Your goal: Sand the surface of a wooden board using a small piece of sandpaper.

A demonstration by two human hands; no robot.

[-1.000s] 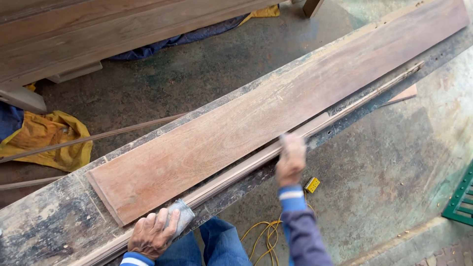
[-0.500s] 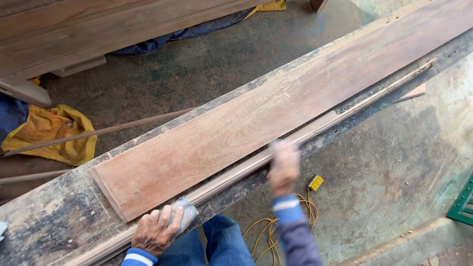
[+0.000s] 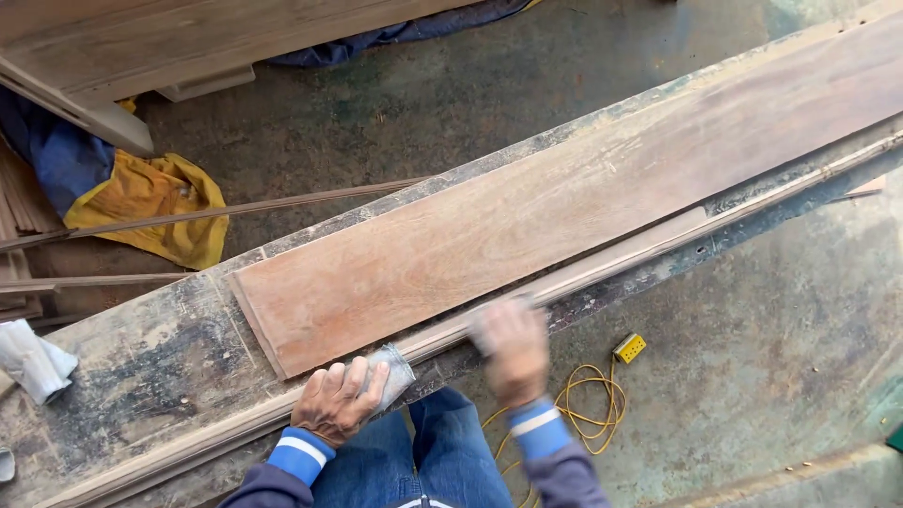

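A long reddish-brown plank (image 3: pixel 564 207) lies on a worn, stained workbench (image 3: pixel 141 367). Along its near edge runs a thin wooden strip (image 3: pixel 640 254). My left hand (image 3: pixel 337 404) presses a small grey folded piece of sandpaper (image 3: pixel 393 373) onto the strip near the plank's left end. My right hand (image 3: pixel 513 348) is blurred with motion over the strip, a little to the right of the left hand; whether it holds anything cannot be seen. Blue sleeves and blue jeans show at the bottom.
A yellow cord (image 3: pixel 588 409) with a yellow plug (image 3: pixel 629 347) lies on the concrete floor. Yellow cloth (image 3: pixel 150 207) and blue cloth sit at the left, under larger timber (image 3: pixel 141 47). Thin wooden strips (image 3: pixel 235 212) lie behind the bench. A white rag (image 3: pixel 33 357) rests at far left.
My right hand has slid left along the thin strip, toward the left hand. The view has shifted, so the plank's end sits further right. The left hand stays on the sandpaper.
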